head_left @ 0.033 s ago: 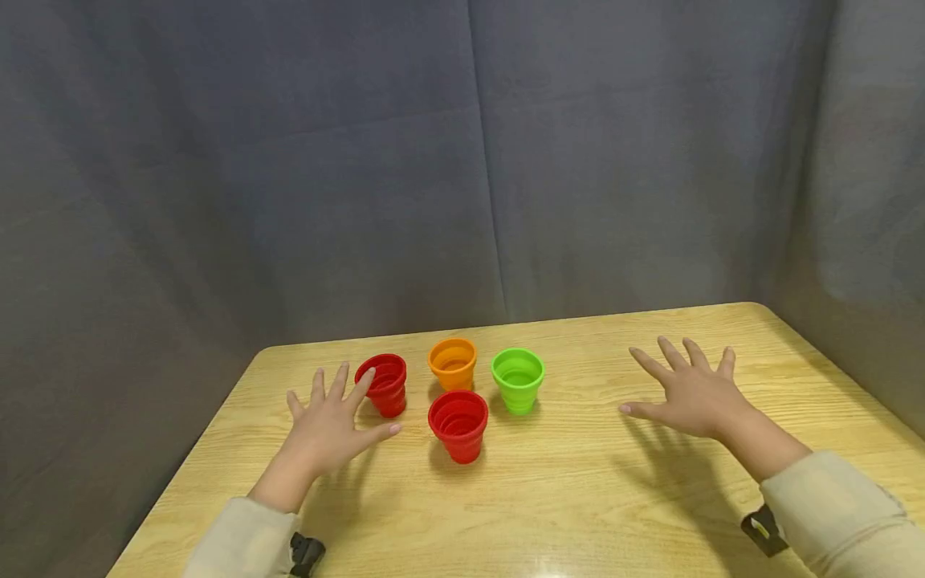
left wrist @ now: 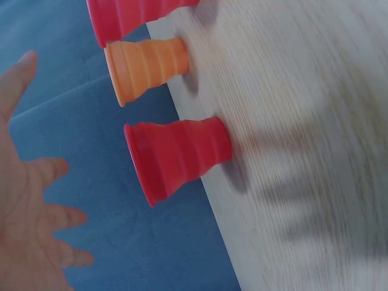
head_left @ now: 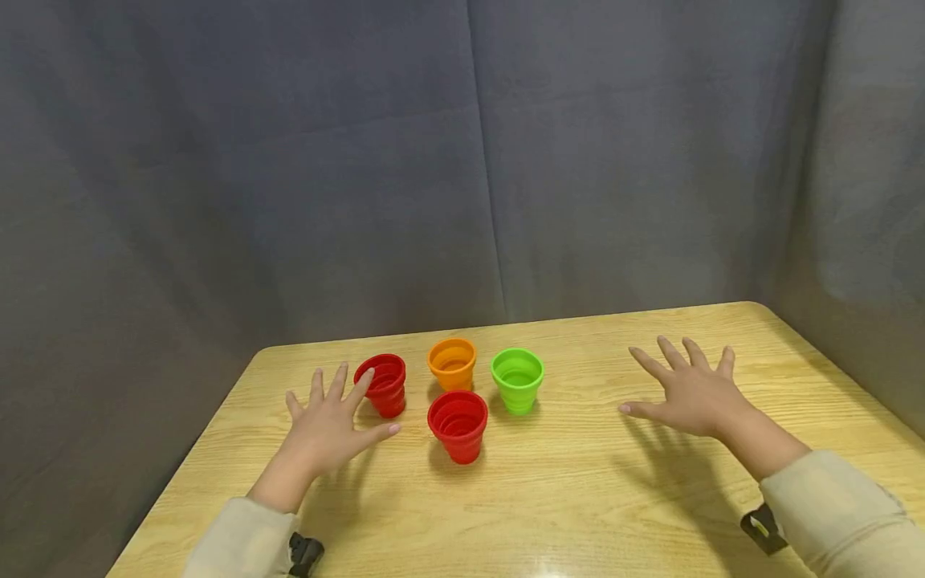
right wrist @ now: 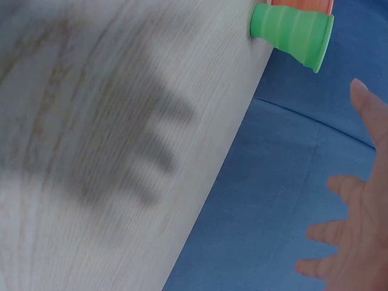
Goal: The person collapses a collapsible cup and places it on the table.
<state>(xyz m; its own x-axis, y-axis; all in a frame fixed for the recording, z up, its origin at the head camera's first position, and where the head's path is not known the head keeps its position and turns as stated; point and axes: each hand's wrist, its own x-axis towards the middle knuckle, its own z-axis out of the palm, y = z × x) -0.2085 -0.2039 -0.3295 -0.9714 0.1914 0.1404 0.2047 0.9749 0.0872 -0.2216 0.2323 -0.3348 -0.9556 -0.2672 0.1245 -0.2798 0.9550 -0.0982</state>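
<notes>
Head view: showing left grip (head_left: 325,433) spread above the table (head_left: 564,506), near the left red cup (head_left: 390,395), and right grip (head_left: 697,399) spread well apart from the green cup (head_left: 519,392); also showing the front red cup (head_left: 461,441) nearer than the orange cup (head_left: 453,376), with all four upright

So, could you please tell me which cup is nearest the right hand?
The green cup, the only green one, stands rightmost in the head view; the orange cup and both red cups stand farther left.
</notes>
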